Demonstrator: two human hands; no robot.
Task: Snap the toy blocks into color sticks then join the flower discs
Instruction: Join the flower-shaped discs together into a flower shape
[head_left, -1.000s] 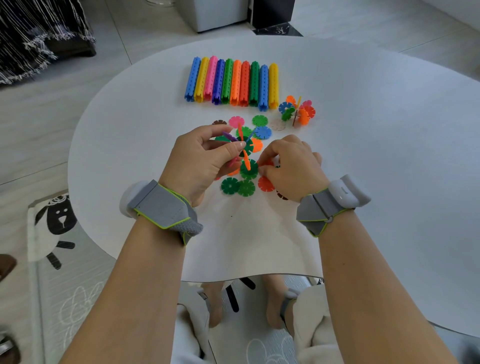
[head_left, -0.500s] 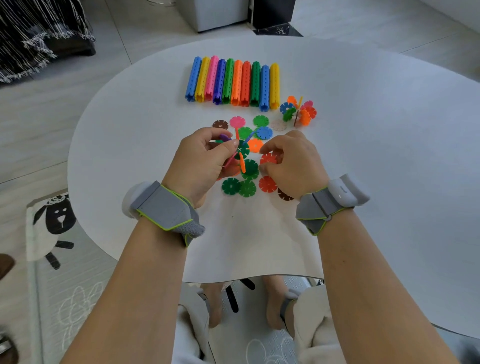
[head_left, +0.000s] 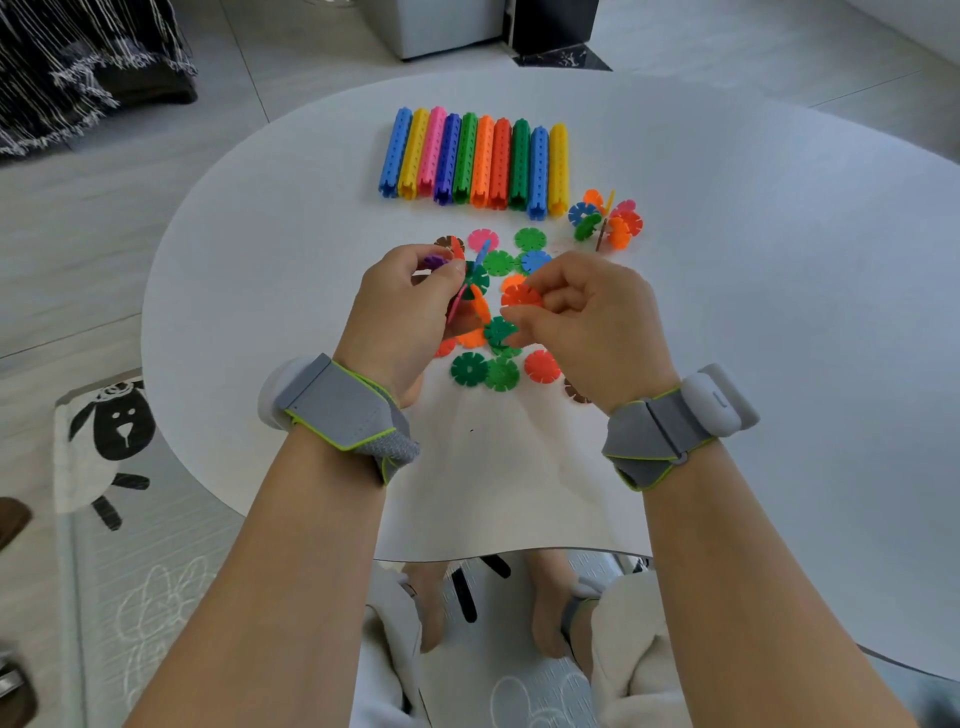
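My left hand (head_left: 400, 306) grips a partly built cluster of joined flower discs (head_left: 470, 283), with purple, red, blue, dark green and orange discs sticking out. My right hand (head_left: 587, 317) pinches a red flower disc (head_left: 521, 296) just right of that cluster, above the table. Loose discs (head_left: 485, 370) in green, red, pink, blue and brown lie on the white table (head_left: 727, 312) under and around my hands. A finished disc cluster (head_left: 605, 218) sits farther right. Several color sticks (head_left: 472, 158) lie side by side at the back.
The table's near edge (head_left: 467, 553) curves just in front of my forearms. A sheep-print mat (head_left: 114, 467) lies on the floor at the left. A white cabinet and a dark stand are beyond the table's far side.
My right hand has lifted a red disc off the table and brought it up beside the cluster. My left hand has turned the cluster slightly and raised it.
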